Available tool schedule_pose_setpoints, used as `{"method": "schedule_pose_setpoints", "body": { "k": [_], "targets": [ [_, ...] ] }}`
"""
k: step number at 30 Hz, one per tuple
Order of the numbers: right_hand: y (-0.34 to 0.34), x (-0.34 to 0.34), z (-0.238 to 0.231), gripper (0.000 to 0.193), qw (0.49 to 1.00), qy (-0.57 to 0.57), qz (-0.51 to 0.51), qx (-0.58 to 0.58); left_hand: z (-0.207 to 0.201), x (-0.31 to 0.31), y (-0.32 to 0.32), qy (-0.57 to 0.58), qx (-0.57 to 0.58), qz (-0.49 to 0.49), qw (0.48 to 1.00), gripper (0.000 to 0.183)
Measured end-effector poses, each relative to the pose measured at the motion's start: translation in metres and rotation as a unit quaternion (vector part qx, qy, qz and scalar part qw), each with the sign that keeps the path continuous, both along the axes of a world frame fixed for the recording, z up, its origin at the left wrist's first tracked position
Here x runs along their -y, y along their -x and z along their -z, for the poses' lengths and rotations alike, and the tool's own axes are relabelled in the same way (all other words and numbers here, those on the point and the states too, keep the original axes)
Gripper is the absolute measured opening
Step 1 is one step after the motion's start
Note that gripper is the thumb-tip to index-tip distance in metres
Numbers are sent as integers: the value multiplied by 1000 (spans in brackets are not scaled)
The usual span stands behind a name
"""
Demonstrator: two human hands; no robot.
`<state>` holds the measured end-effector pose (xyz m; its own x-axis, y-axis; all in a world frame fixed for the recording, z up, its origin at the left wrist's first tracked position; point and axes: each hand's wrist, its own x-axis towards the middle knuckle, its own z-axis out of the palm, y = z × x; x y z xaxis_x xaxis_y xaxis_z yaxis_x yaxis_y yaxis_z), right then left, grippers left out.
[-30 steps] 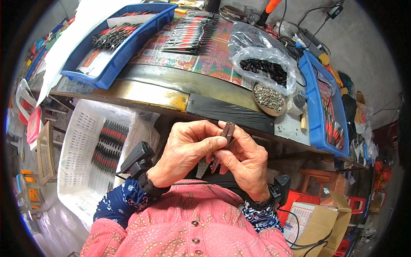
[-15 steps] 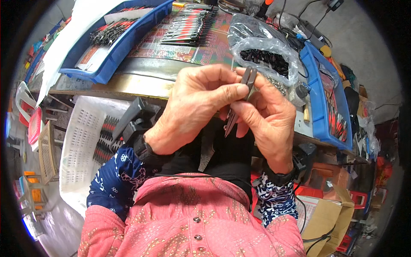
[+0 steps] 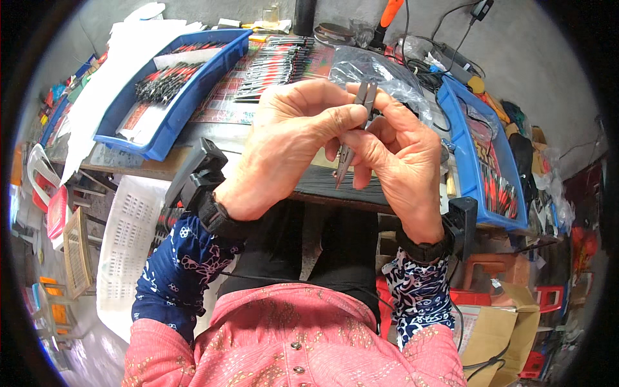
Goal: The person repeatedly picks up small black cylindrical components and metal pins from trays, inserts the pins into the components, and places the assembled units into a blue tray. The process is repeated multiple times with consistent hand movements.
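Your one head camera looks steeply down from close above your raised hands, facing forward over the workbench (image 3: 213,164); fisheye bending curves everything toward the rim.

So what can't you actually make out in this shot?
- Head view: the middle of the thin metal tool is hidden by the left hand and right hand.
- Head view: what is in the clear plastic bag is hidden behind both hands.
- Head view: the small parts in the left blue tray are too small to identify.
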<state>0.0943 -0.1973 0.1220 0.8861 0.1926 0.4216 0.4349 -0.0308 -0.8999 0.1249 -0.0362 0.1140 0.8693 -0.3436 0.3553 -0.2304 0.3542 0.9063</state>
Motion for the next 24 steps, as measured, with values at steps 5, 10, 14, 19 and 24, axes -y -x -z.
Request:
{"method": "schedule_pose_setpoints", "body": {
  "k": [5, 10, 14, 19, 24],
  "targets": [
    [-1, 4, -1, 40, 1000, 9, 5, 4, -1, 5, -2, 3, 15, -8, 1000, 12],
    [0, 5, 2, 41, 1000, -5, 6, 1, -2, 5, 0, -9, 9, -6, 1000, 12],
    [1, 6, 5, 42, 999, -31, -5, -5, 0, 6, 1, -2, 9, 5, 1000, 13],
    [2, 7, 12, 43, 1000, -29, -1, -7, 7, 8, 1, -3, 3, 6, 1000, 13],
    [4, 8, 15, 44, 1000, -22, 7, -21, 11, 9, 3, -2, -9, 4, 1000, 14]
  ]
}}
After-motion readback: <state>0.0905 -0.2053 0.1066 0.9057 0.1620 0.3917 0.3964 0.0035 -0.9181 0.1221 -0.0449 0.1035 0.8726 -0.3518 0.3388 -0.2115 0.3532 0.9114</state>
